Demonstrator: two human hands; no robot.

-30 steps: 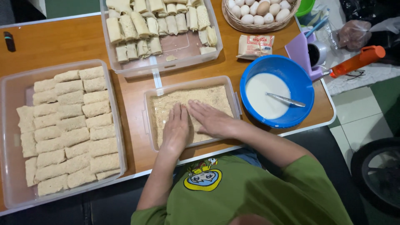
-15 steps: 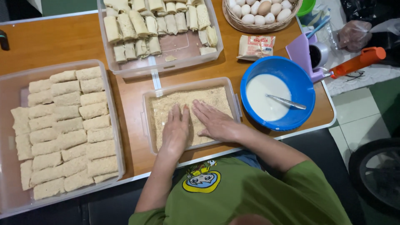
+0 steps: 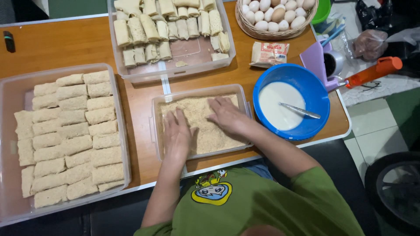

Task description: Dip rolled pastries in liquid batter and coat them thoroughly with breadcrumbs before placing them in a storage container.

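Observation:
A clear plastic tub of tan breadcrumbs stands on the wooden table in front of me. My left hand lies flat, palm down, on the crumbs at the tub's left side. My right hand rests palm down on the crumbs at the upper right, fingers spread. Both hands press into the crumbs; whatever lies under them is hidden. Neither hand visibly grips anything.
A large clear tray at the left holds several crumb-coated rolls. A second tray at the back holds uncoated rolls. A blue bowl of white batter with a spoon stands right. Egg basket, small packet, orange-handled tool.
My right hand has slid up and right across the crumbs, away from the left hand. The left hand has stayed nearly in place.

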